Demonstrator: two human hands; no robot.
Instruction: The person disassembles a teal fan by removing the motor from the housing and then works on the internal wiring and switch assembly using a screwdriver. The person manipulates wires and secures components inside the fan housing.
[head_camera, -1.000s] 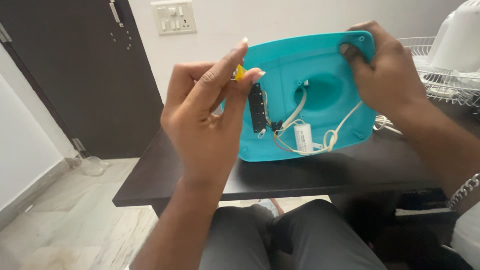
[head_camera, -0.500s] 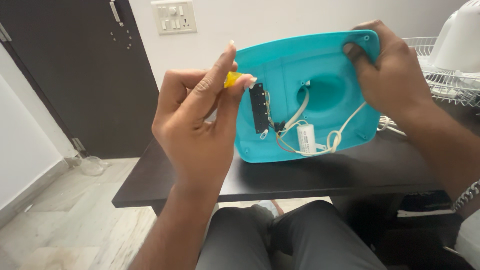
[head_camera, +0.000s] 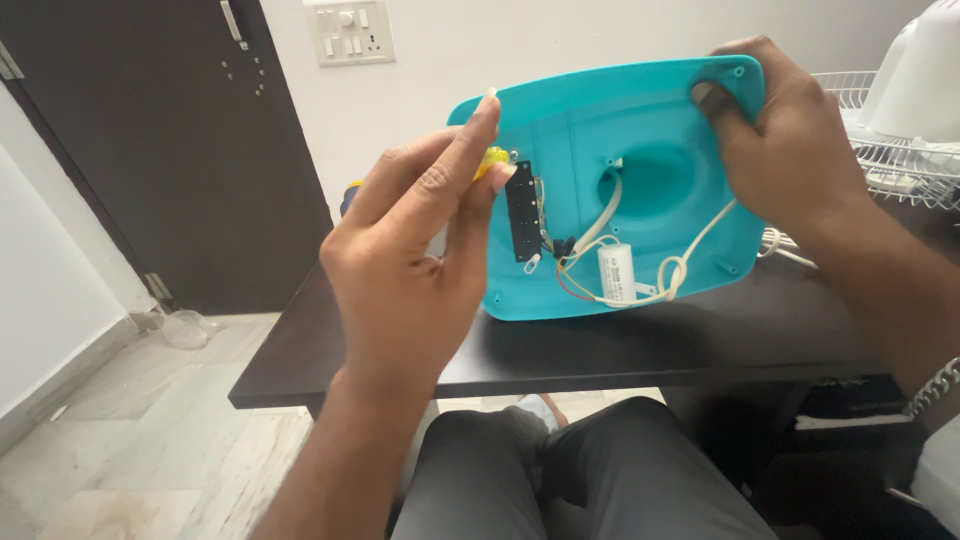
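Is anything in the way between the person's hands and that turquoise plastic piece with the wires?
Nothing visible. The right hand already grips the turquoise base at its upper right corner. The left hand pinches a small yellow piece right at the base's left edge, beside the black switch block, with no object between them.

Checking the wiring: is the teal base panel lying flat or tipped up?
Tipped up: the teal base panel stands on its lower edge on the dark table, right hand gripping its top corner.
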